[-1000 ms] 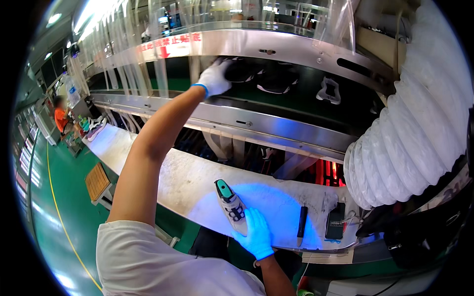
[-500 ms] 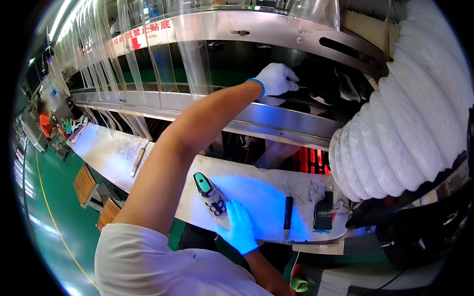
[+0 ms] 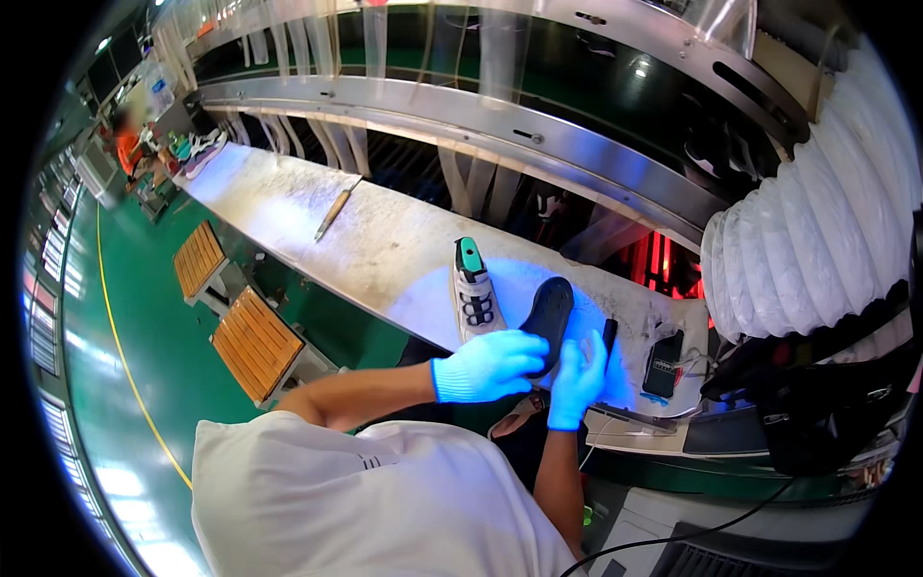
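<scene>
Both my hands wear white gloves lit blue. My left hand (image 3: 492, 365) is closed on the lower end of a black shoe sole (image 3: 550, 310), tilted upright over the near edge of the bench. Close by on the sole's right side is my right hand (image 3: 579, 379), fingers apart and raised; whether it touches the sole is hard to see. A white and grey shoe (image 3: 474, 300) with dark straps and a green piece in its opening stands on the bench, left of the sole. Its near end is partly hidden behind my left hand.
The white bench (image 3: 279, 202) carries a wooden-handled tool (image 3: 336, 212), a black pen-like tool (image 3: 610, 337) and a dark phone-like device (image 3: 663, 363). Behind runs a metal-railed conveyor (image 3: 615, 173) with dark shoe parts. A ribbed white duct (image 3: 803, 216) bulks at right; wooden-slat stools (image 3: 258, 344) stand left.
My left hand has come back from the conveyor to the bench, now with the black sole. My right hand has left the shoe and moved beside the sole. The view has shifted.
</scene>
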`<state>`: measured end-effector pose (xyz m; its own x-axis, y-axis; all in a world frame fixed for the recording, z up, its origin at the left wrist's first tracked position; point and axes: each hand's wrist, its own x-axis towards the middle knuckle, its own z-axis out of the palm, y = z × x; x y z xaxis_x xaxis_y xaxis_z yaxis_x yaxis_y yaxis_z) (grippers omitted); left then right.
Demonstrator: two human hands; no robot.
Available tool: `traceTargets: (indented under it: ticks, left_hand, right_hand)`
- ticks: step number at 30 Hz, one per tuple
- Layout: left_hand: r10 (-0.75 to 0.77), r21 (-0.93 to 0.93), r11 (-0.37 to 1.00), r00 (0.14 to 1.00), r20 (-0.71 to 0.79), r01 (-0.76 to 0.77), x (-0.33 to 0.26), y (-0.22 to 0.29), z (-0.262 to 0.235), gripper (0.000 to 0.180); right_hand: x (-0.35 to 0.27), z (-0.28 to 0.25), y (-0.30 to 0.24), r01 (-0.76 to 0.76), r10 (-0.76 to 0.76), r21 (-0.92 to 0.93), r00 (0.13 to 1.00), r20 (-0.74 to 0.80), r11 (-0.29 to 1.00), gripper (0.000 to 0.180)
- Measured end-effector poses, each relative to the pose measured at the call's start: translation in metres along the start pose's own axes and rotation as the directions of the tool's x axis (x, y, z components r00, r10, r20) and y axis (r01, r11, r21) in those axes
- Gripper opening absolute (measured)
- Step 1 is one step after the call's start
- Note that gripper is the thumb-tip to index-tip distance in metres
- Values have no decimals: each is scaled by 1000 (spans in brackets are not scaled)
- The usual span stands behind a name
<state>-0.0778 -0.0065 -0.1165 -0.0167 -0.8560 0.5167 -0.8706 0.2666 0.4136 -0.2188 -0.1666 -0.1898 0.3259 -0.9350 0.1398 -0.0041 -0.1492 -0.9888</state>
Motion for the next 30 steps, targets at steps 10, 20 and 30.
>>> traceTargets:
  ticks: [10,20,30]
  left_hand:
    - [-876,-350,427,286,-388,833,16,-64,16,112]
    - [-880,-439,474,431,-200,763,-40,-38,17,107]
    - [-299,227,934,952,64,277,-126,-50,-5,79]
  right_hand:
    - [26,8,48,176,-81,-452,972,222,874,59]
    - [-34,-53,-1,534,-269,-345,766,584,772,103]
    - [-55,-36,28,613,-369,-449,772,518,650,83]
